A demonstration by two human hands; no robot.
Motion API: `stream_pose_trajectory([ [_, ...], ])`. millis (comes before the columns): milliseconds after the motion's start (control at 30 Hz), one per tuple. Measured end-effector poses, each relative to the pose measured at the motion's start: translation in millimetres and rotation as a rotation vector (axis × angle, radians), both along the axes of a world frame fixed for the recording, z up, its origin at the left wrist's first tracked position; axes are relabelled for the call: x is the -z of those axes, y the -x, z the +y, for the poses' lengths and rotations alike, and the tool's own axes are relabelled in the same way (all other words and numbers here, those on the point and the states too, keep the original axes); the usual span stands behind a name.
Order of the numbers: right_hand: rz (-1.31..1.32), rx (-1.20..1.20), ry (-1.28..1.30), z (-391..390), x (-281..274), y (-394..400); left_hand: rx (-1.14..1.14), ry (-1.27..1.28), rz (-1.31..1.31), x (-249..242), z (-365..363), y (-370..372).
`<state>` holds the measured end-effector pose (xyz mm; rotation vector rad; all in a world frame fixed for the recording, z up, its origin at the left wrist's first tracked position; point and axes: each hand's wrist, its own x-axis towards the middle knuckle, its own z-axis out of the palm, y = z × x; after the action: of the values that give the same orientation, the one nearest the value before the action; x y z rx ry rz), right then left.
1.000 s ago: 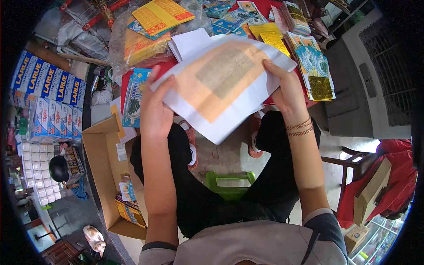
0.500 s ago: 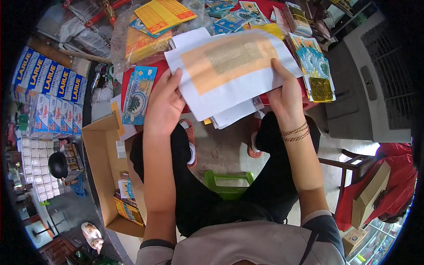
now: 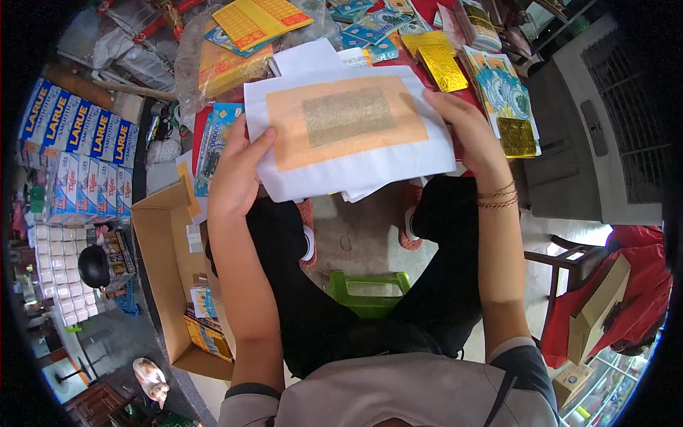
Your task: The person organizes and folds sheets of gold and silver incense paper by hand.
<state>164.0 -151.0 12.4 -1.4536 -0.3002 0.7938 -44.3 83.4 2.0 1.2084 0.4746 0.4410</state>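
A white sheet of paper with an orange panel and a dull metallic rectangle (image 3: 348, 117) is held up over the front of the red table. My left hand (image 3: 240, 167) grips its left edge, thumb on top and fingers underneath. At the right edge, my right hand (image 3: 473, 132) holds it with the thumb along the side; the other fingers are partly hidden. More white papers (image 3: 307, 57) lie behind and beneath the sheet. Left of it is a blue printed note bundle (image 3: 213, 146). Gold foil packets (image 3: 442, 67) lie just behind my right hand.
Blue-and-white paper stacks (image 3: 504, 96) sit at the table's right, yellow-red packets (image 3: 262, 25) at back left. A cardboard box (image 3: 163, 263) with printed papers stands at my left, near stacked beer cartons (image 3: 78, 121). A green stool (image 3: 370, 292) is beneath me; a cat (image 3: 151, 381) lies lower left.
Both hands have levelled the sheet and lowered its right side, with the left hand shifting left and the right hand shifting right. The gold packets behind are more exposed.
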Motion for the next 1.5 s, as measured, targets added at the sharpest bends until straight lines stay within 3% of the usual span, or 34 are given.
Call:
stream_pose_trajectory([
  [33,-0.148,-0.053,0.139,4,-2,6,0.001,0.000,0.001,-1,-3,-1],
  [100,-0.227,0.033,0.106,12,8,13,-0.052,-0.181,0.077,-2,-10,-6],
  [167,-0.631,0.101,0.292,16,15,9,-0.098,-0.247,0.106,3,-12,-10],
  [200,-0.669,0.118,0.274,17,17,8,-0.146,-0.311,0.132,6,-11,-11],
  [333,-0.573,0.111,0.163,20,16,9,-0.132,-0.405,0.114,14,-9,-15],
  [533,-0.733,0.141,0.294,21,16,9,-0.188,-0.433,0.083,7,-18,-18],
  [633,-0.534,0.108,0.193,19,23,-1,-0.195,-0.375,0.122,0,-19,-17],
  [700,-0.632,0.153,0.216,18,22,-1,-0.274,-0.474,0.041,2,-21,-18],
  [833,-0.749,0.165,0.290,17,21,2,-0.194,-0.748,0.056,9,-11,-16],
  [900,-0.671,0.118,0.277,14,18,-1,0.024,-0.676,0.322,-7,-16,-8],
  [1033,-0.659,0.116,0.189,10,11,-6,0.046,-0.766,0.281,-7,-13,0],
  [1100,-0.672,0.047,0.160,7,14,-9,-0.115,-0.676,0.769,-33,-20,2],
  [1133,-0.668,0.050,0.160,8,15,-8,-0.112,-0.678,0.770,-30,-21,1],
  [1200,-0.718,0.060,0.164,11,14,-6,-0.439,-1.413,0.540,-17,-24,-3],
  [1233,-0.719,0.059,0.163,11,13,-5,-0.441,-1.413,0.540,-10,-29,-8],
  [1300,-0.768,0.068,0.246,14,12,-2,-0.288,-1.435,0.093,2,-46,-28],
  [1500,-0.738,0.056,0.209,15,14,-4,-0.183,-1.544,0.238,29,-99,-71],
])
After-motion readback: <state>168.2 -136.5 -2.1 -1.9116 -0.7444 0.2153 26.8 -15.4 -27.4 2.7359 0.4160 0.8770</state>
